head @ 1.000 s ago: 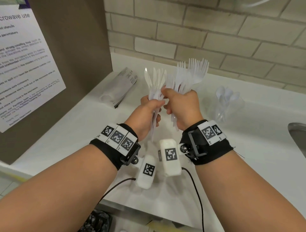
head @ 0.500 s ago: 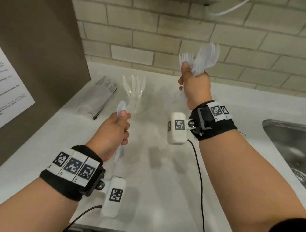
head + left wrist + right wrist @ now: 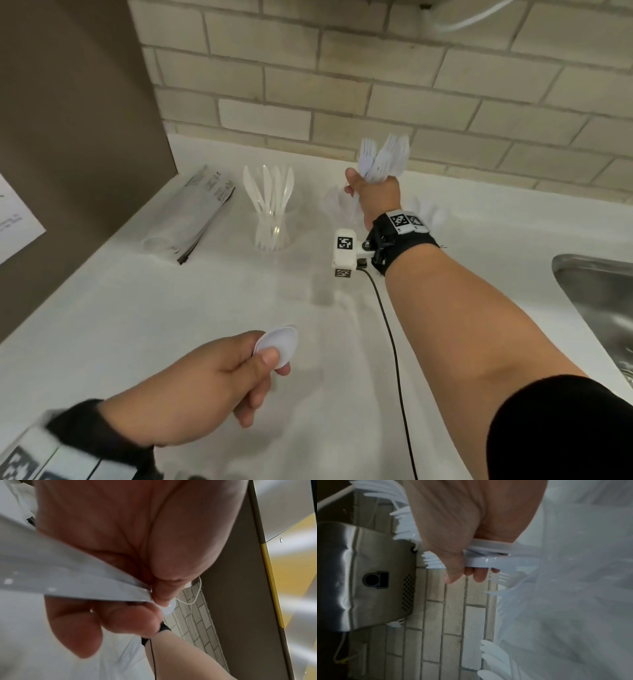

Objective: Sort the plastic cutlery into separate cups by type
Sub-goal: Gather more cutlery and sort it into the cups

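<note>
My left hand [image 3: 263, 363] is low and near me, pinching one white plastic spoon [image 3: 277, 346] by its neck; the left wrist view shows its handle [image 3: 68, 577] running through my curled fingers. My right hand [image 3: 368, 192] is raised at the back of the counter, gripping a bunch of white forks [image 3: 383, 157] with the tines up [image 3: 433, 561]. It hovers over a faint clear cup [image 3: 337, 205] holding some forks. A clear cup of knives [image 3: 272, 219] stands left of it. Spoons [image 3: 433, 212] show behind my right wrist.
A flat sleeve of clear cups [image 3: 195, 212] lies at the back left by the brown panel [image 3: 68, 120]. A steel sink [image 3: 599, 308] opens at the right. A brick wall [image 3: 342, 85] backs the white counter [image 3: 171, 308], with a hand dryer [image 3: 368, 574] mounted on it.
My hands have come apart. The left drew back toward me with a single spoon, while the right carried the fork bunch toward the back wall and lowered it a little.
</note>
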Tool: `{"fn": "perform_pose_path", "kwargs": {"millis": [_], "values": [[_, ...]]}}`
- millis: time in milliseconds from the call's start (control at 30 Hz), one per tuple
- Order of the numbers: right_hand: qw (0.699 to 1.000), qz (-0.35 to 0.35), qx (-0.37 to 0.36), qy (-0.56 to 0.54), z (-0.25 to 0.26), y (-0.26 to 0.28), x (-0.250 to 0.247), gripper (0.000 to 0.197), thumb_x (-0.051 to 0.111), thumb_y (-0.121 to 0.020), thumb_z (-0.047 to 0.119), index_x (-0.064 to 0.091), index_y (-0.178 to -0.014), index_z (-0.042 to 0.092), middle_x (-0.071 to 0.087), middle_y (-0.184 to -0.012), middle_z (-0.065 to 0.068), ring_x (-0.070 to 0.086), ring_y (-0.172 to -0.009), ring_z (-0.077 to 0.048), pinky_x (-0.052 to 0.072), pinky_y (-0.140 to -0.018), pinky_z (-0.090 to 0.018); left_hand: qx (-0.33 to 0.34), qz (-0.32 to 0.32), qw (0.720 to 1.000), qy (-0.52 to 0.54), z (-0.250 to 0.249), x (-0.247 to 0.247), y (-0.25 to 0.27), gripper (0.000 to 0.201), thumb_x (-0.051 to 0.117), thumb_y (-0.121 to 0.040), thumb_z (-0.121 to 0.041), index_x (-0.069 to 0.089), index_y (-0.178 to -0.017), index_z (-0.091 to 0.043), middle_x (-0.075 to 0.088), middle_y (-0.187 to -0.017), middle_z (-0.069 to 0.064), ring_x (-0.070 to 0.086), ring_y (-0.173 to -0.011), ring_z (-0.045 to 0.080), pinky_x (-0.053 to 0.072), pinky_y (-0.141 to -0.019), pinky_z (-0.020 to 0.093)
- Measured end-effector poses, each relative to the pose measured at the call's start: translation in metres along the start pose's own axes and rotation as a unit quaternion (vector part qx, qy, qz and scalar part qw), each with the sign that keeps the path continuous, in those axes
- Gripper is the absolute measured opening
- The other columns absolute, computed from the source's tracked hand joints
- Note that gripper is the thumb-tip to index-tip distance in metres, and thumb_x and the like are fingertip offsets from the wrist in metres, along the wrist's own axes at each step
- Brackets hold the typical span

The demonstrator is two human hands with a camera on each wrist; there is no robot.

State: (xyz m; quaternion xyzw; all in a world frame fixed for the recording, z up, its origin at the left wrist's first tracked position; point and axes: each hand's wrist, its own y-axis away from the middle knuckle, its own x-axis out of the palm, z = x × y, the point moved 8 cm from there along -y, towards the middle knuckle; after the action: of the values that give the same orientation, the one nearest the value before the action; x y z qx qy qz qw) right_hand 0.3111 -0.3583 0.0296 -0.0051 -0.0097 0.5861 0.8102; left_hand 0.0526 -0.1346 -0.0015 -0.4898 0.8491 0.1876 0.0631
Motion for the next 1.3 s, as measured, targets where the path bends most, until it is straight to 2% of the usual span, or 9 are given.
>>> {"fn": "perform_pose_path", "kwargs": {"millis": [200, 300, 433, 600, 700, 767, 833, 1167, 1300], "values": [[0.999, 0.003, 0.028, 0.026, -0.003, 0.005, -0.006, 0.065, 0.090, -0.056, 0.033, 0.058, -0.109, 0.013, 0.067, -0.105, 0.000, 0.065, -0.098, -0.020, 0.053, -0.092, -0.037, 0.000, -0.066, 0.997, 0.032, -0.004, -0.006, -0.005, 0.050, 0.047, -0.073, -0.068, 0.063, -0.092, -0.025, 0.052, -0.061, -0.006, 0.049, -0.052, 0.013, 0.047, -0.061, 0.027], [0.999, 0.013, 0.006, 0.036, 0.002, 0.006, -0.007, 0.071, 0.091, -0.054, 0.032, 0.053, -0.113, 0.020, 0.061, -0.107, 0.003, 0.062, -0.100, -0.014, 0.051, -0.092, -0.032, -0.011, -0.099, 0.993, 0.057, -0.004, -0.011, -0.013, 0.037, 0.060, -0.084, -0.047, 0.061, -0.100, -0.014, 0.052, -0.059, -0.009, 0.047, -0.053, 0.013, 0.045, -0.061, 0.031], [0.998, -0.016, -0.016, 0.063, 0.016, 0.012, -0.016, 0.066, 0.086, -0.066, 0.028, 0.052, -0.120, 0.016, 0.059, -0.114, -0.001, 0.058, -0.098, -0.011, 0.045, -0.075, -0.016, -0.005, -0.121, 0.992, 0.022, -0.012, -0.014, -0.020, 0.012, 0.060, -0.092, -0.025, 0.063, -0.103, -0.023, 0.058, -0.058, -0.012, 0.052, -0.055, 0.008, 0.047, -0.067, 0.027], [0.984, -0.061, -0.131, 0.100, 0.063, 0.061, -0.022, 0.034, 0.075, -0.077, 0.025, 0.060, -0.106, 0.018, 0.058, -0.098, 0.003, 0.055, -0.083, -0.009, 0.044, -0.075, -0.021, 0.016, -0.143, 0.989, 0.026, -0.033, -0.017, -0.024, 0.013, 0.053, -0.094, -0.028, 0.065, -0.097, -0.021, 0.055, -0.059, -0.008, 0.054, -0.060, 0.006, 0.048, -0.078, 0.035], [0.978, 0.162, -0.110, 0.076, 0.067, 0.121, 0.008, 0.019, 0.067, -0.078, 0.036, 0.063, -0.093, 0.025, 0.059, -0.085, -0.003, 0.048, -0.054, -0.014, 0.039, -0.050, -0.024, 0.028, -0.155, 0.986, 0.052, -0.047, -0.019, -0.031, 0.016, 0.049, -0.097, -0.030, 0.061, -0.094, -0.021, 0.057, -0.073, -0.007, 0.055, -0.059, 0.001, 0.047, -0.067, 0.023], [0.925, 0.360, -0.084, 0.092, 0.058, 0.168, 0.029, 0.024, 0.063, -0.084, 0.035, 0.061, -0.106, 0.029, 0.059, -0.093, -0.004, 0.047, -0.053, -0.016, 0.037, -0.046, -0.025, 0.038, -0.132, 0.989, 0.062, -0.055, -0.015, -0.038, 0.017, 0.049, -0.098, -0.033, 0.060, -0.097, -0.020, 0.055, -0.083, -0.004, 0.053, -0.062, 0.007, 0.047, -0.067, 0.028], [0.889, 0.432, -0.090, 0.119, 0.051, 0.195, 0.034, 0.023, 0.063, -0.089, 0.024, 0.059, -0.111, 0.028, 0.062, -0.087, 0.004, 0.051, -0.057, -0.014, 0.040, -0.049, -0.021, 0.047, -0.101, 0.991, 0.067, -0.060, -0.010, -0.043, 0.016, 0.047, -0.099, -0.029, 0.060, -0.098, -0.019, 0.053, -0.080, -0.003, 0.046, -0.063, 0.012, 0.043, -0.062, 0.031], [0.931, 0.301, -0.172, 0.113, 0.063, 0.183, -0.005, 0.013, 0.052, -0.093, 0.017, 0.062, -0.088, 0.022, 0.057, -0.081, -0.040, 0.046, -0.048, -0.018, 0.041, -0.048, -0.027, 0.035, -0.076, 0.996, 0.010, -0.052, 0.009, -0.047, 0.025, 0.052, -0.093, -0.038, 0.062, -0.103, -0.018, 0.065, -0.094, -0.006, 0.070, -0.077, 0.005, 0.055, -0.073, 0.025], [0.959, 0.084, -0.242, 0.118, 0.104, 0.133, -0.075, 0.015, 0.051, -0.092, 0.012, 0.059, -0.090, 0.025, 0.057, -0.068, -0.024, 0.048, -0.044, -0.015, 0.044, -0.048, -0.030, -0.007, -0.051, 0.997, -0.055, -0.030, -0.004, -0.034, 0.049, 0.062, -0.076, -0.063, 0.054, -0.118, -0.039, 0.062, -0.113, -0.019, 0.068, -0.096, 0.002, 0.053, -0.090, 0.033]]}}
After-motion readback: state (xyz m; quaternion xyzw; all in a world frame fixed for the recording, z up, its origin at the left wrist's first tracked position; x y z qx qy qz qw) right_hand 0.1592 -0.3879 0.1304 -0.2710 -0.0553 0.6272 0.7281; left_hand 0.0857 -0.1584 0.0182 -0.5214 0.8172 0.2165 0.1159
